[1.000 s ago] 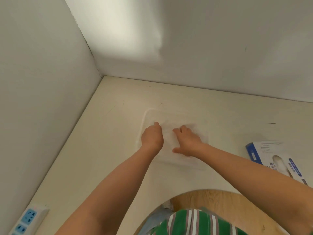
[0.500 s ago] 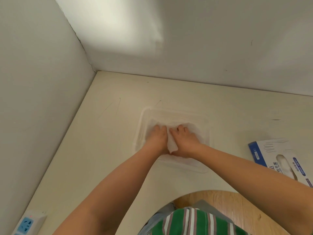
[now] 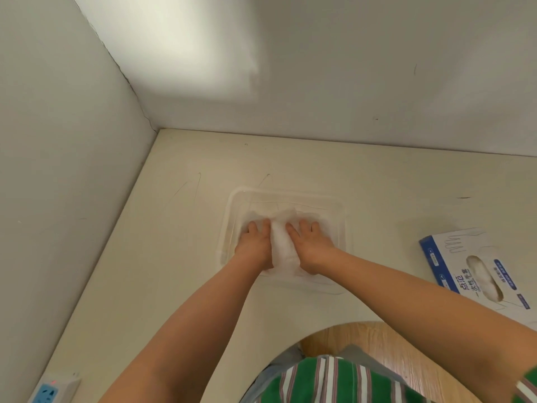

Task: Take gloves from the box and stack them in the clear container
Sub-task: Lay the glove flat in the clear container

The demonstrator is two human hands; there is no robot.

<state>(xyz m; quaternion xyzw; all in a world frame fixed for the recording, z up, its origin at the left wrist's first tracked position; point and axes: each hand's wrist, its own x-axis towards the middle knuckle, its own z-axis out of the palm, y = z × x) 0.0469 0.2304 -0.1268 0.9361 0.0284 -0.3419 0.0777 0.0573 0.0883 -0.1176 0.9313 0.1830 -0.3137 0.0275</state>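
A cream worktop (image 3: 174, 271), scuffed with a few thin dark marks, ran into a corner formed by a plain pale wall on the left (image 3: 58, 141) and another along the far side (image 3: 348, 68). A white power strip (image 3: 49, 391) with a blue socket face lay at the near left edge. A round wooden seat (image 3: 377, 341) and a green striped shirt (image 3: 334, 382) showed at the near edge.

The clear container (image 3: 343, 205), a shallow square with rounded corners, sat mid-worktop. Inside it lay the gloves (image 3: 283, 242), thin, white and crinkled. The left hand (image 3: 255, 242) and right hand (image 3: 312, 242) pressed down on them side by side, fingers extended toward the far wall and held close together, not pinching.

A second earlier the hands had been a little apart, the left more balled, and no glove stood between them. Now they had closed in, and a soft ridge of glove material had bunched up between them.

The glove box (image 3: 441, 257), flat white card with blue bands and an oval opening showing more white gloves, lay well apart to the right, as before.
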